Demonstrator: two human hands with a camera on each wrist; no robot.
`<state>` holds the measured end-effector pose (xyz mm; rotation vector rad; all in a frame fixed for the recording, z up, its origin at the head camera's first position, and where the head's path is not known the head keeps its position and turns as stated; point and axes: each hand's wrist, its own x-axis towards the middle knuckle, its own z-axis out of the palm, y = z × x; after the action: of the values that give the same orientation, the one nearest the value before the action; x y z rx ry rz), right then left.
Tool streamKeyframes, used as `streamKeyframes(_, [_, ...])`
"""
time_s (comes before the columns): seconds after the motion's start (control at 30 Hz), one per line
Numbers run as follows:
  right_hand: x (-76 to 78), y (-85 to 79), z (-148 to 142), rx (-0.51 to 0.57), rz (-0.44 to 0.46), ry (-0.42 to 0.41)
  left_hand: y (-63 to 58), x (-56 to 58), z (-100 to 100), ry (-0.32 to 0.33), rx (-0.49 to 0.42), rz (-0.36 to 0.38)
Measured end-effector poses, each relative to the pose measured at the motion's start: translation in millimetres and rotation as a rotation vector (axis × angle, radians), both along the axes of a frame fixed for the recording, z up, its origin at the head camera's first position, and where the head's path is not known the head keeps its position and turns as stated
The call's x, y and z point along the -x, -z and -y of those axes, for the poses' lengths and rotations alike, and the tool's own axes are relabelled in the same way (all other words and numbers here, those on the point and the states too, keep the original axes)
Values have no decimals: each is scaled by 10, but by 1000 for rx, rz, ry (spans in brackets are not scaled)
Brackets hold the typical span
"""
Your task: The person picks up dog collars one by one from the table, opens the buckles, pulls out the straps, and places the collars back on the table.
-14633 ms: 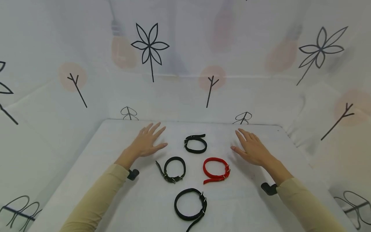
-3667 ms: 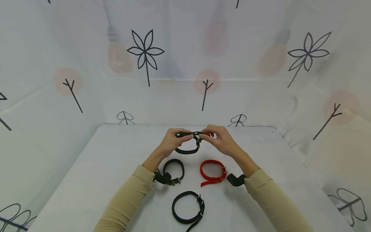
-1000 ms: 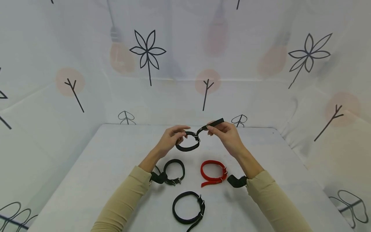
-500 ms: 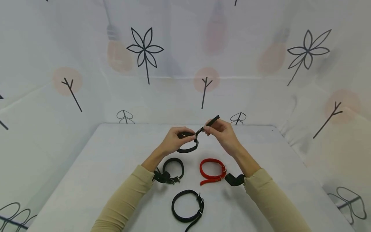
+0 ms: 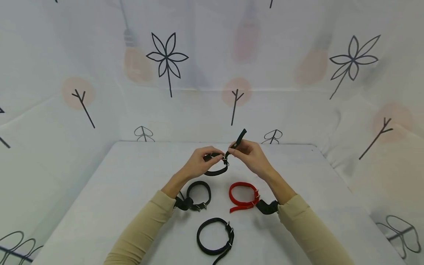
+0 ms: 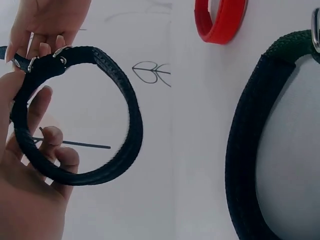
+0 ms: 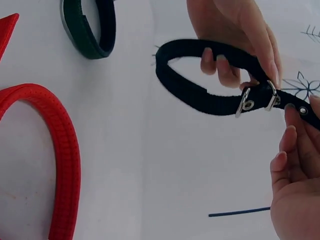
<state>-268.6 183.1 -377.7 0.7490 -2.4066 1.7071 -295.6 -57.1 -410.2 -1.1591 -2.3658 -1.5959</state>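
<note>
Above the far part of the table, both hands hold a black dog collar (image 5: 216,172) buckled into a loop. My left hand (image 5: 198,162) pinches the loop beside its metal buckle (image 7: 271,95), with fingers wrapped around the band in the left wrist view. The thumb and fingers of my right hand (image 5: 254,157) pinch the free strap end (image 5: 240,137), which passes through the buckle and points upward. An eyelet (image 7: 303,110) shows on the strap next to the right fingers. The loop hangs clear of the tabletop.
On the white table (image 5: 145,162) lie a dark green collar (image 5: 209,193), partly behind the left wrist camera, a red collar (image 5: 241,208) near the right wrist, and a larger black collar (image 5: 199,235) closest to me. A patterned cloth (image 5: 198,117) stands behind the table.
The black collar lay on the table at first, hands apart; now both hold it raised. Over the last second the left hand took hold near the buckle, and the strap end tilted more upright.
</note>
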Motion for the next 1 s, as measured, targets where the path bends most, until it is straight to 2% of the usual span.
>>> streamKeyframes(0.13, [-5, -23, 13, -21, -22, 5, -23, 10, -4, -17, 65, -35])
streamKeyframes(0.27, [-139, -196, 101, -102, -64, 12, -55, 7, -28, -4, 119, -31])
streamKeyframes(0.37, [-140, -237, 137, -157, -94, 14, -66, 0, -39, 8, 135, -35])
streamKeyframes(0.43, [-72, -182, 124, -165, -96, 14, -62, 1, -41, 20, 132, -30])
streamKeyframes(0.5, [-1, -112, 102, -156, -87, 13, -56, -3, -41, 32, 122, -2])
streamKeyframes(0.73, [17, -81, 78, -74, -32, -10, -62, -8, -16, 99, 130, 89])
streamKeyframes(0.83, [24, -76, 55, -26, -22, -1, -66, 8, -12, 118, 100, 101])
streamKeyframes(1.0, [32, -70, 15, 43, -4, 41, -43, 35, -34, 105, 26, 95])
